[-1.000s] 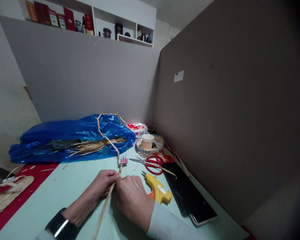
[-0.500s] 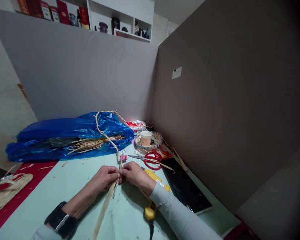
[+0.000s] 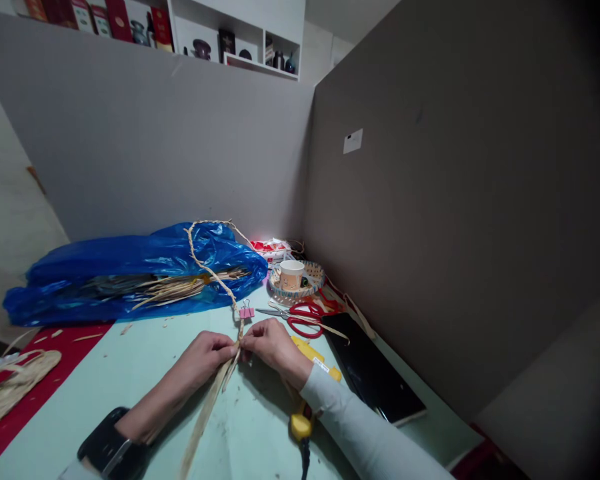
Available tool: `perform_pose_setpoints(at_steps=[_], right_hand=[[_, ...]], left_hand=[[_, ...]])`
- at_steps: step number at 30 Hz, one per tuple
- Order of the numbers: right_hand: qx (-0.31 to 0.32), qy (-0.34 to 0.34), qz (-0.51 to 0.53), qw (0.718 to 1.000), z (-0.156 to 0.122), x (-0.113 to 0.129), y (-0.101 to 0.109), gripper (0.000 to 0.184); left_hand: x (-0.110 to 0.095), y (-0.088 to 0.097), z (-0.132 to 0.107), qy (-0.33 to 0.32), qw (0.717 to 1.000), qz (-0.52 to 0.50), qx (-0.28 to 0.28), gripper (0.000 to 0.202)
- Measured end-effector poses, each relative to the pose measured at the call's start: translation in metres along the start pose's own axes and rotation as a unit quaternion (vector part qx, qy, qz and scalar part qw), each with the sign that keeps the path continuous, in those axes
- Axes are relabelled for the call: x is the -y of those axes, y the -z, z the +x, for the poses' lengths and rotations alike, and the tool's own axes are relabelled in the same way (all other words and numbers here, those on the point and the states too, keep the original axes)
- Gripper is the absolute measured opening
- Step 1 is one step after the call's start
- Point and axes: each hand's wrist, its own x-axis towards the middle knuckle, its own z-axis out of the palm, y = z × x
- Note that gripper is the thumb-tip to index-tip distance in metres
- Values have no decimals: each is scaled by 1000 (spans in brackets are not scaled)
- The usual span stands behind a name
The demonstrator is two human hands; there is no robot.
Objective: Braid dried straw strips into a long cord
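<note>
A thin braid of pale straw [image 3: 214, 273] runs from the blue bag down to a pink binder clip [image 3: 247, 312] on the table. Just below the clip, my left hand [image 3: 211, 353] pinches the braid's lower end between thumb and fingers. My right hand [image 3: 274, 348] pinches the same spot from the other side, its fingertips almost meeting the left ones. Loose straw strands [image 3: 203, 420] hang from between the hands toward the table's near edge. What exactly lies between the fingertips is partly hidden.
Red-handled scissors [image 3: 303, 320], a yellow glue gun [image 3: 316, 357] and a black flat panel [image 3: 373, 367] lie on the right. Behind stands a paper cup [image 3: 291, 275] in a woven basket [image 3: 310, 293]. A blue plastic bag [image 3: 105, 260] holds straw. A woven straw piece [image 3: 20, 393] lies left.
Both hands stay at the braid below the clip, with small finger shifts. The right hand's fingers have risen slightly and the loose strands have moved a little. The view has shifted slightly.
</note>
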Motion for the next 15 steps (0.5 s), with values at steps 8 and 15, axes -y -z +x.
perform_pose_setpoints(at_steps=[8,15], right_hand=[[-73,55,-128,988,-14,9,1,21],[-44,46,-42,997,-8,4,3,19]], left_hand=[[-24,-21,-21,-26,964,226,-137,28],[-25,-41,-27,-56,895,412,-160,32]])
